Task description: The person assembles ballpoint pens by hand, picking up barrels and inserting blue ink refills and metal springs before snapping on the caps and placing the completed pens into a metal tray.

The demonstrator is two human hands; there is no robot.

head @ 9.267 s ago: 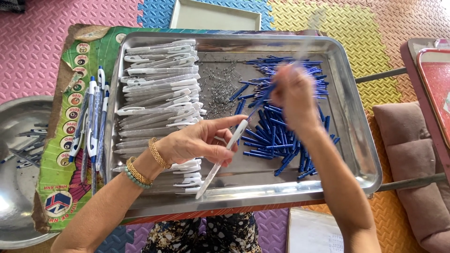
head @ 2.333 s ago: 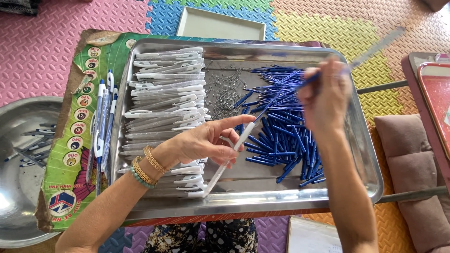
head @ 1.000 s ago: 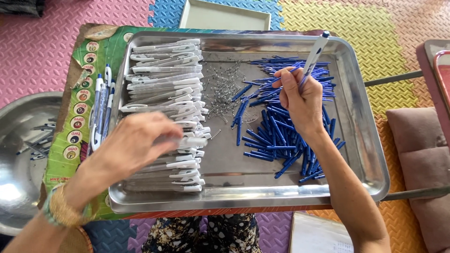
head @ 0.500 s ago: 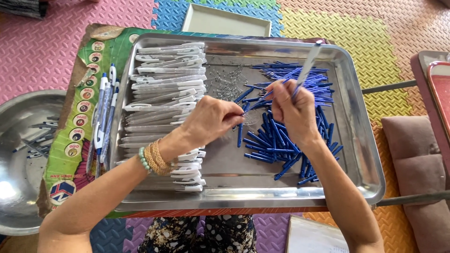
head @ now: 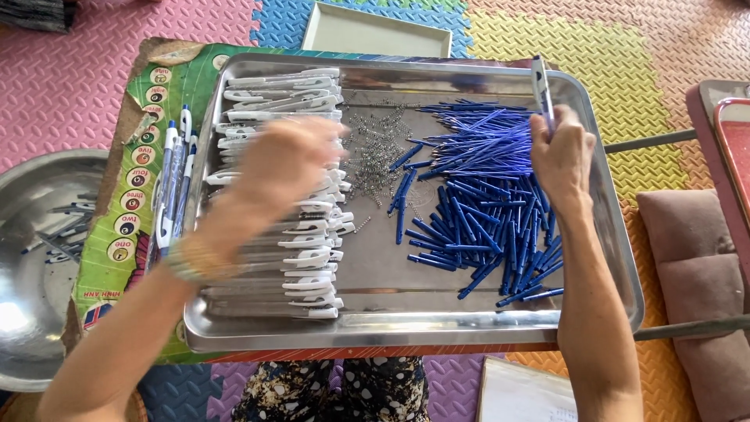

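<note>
1. L hand (head: 285, 160): blurred, hovering over the white pen barrels (head: 289, 234) stacked in a column on the L side of the steel tray (head: 391, 332). Can't tell if it's open or gripping anything. Beaded bracelets (head: 191, 262) on the wrist, nearer the body.
2. R hand (head: 561, 156): fingers closed round a white-and-blue pen (head: 541, 86), held upright, tip sticking up past the fingers over the tray's far R part.
3. Under & to the L of R hand: heap of blue refills (head: 484, 203), some touching the wrist's near side.
4. Btwn the 2 hands: loose pile of small metal springs (head: 375, 152) on the tray floor.
5. L of L hand, outside the tray: a few assembled pens (head: 172, 184) on green printed cardboard (head: 133, 156).
6. Further L: round metal bowl (head: 31, 336) w/ a few bits inside.
7. Beyond both hands: small pale flat tray (head: 375, 33) on foam mats.
</note>
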